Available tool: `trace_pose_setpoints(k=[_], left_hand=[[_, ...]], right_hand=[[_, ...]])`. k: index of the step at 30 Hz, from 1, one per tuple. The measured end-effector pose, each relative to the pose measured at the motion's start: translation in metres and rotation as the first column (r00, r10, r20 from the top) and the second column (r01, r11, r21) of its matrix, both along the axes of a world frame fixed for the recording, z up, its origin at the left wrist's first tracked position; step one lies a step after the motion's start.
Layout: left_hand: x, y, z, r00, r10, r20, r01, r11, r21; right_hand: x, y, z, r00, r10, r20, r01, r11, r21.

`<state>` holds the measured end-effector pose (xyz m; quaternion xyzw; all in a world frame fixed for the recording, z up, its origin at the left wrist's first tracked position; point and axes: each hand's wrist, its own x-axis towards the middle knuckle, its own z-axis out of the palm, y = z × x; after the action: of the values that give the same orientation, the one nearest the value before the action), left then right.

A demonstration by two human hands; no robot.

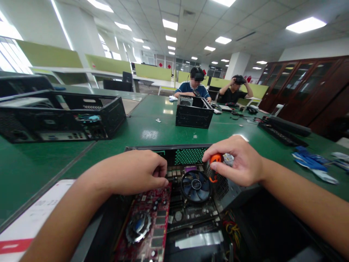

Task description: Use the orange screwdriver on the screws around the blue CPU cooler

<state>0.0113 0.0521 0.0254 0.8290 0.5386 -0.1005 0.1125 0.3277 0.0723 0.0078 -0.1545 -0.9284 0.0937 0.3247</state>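
Observation:
An open black computer case [188, 147] lies in front of me with its inside showing. My right hand [238, 162] grips an orange and black screwdriver [215, 165] at the case's far right; the tip is lost inside. At the far left of the case, the fingers of my left hand [139, 173] are curled together beside the end of a red graphics card [159, 222]; whatever they pinch is hidden. That card has a round fan. Between my hands a black CPU cooler fan [196, 185] sits on the motherboard. Coloured cables [231, 231] and a grey power supply [231, 193] are to the right.
Another open computer case [106, 123] stands on the green table [152, 112] at left, a smaller-looking case [193, 116] farther back. Two people sit beyond it. Blue and white gloves [313, 165] and a black keyboard [280, 133] lie at right. A printed white box [40, 207] is at left.

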Motion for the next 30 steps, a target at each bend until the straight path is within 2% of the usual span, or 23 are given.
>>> trace_pose_setpoints(k=[17, 25, 30], left_hand=[[-0.0002, 0.0009, -0.0011, 1.0, -0.002, 0.028, 0.003, 1.0, -0.004], [-0.0048, 0.005, -0.0074, 0.999, -0.008, 0.052, 0.008, 1.0, 0.005], [-0.0047, 0.0038, -0.0072, 1.0, -0.011, 0.023, 0.011, 1.0, 0.005]], right_hand=[[0.0025, -0.0016, 0.0003, 0.998, -0.053, -0.021, 0.053, 0.998, 0.022], [0.0037, -0.0012, 0.0006, 0.997, -0.078, -0.02, 0.078, 0.997, 0.025], [0.0045, -0.0008, -0.0001, 0.996, -0.092, -0.012, 0.093, 0.995, 0.039]])
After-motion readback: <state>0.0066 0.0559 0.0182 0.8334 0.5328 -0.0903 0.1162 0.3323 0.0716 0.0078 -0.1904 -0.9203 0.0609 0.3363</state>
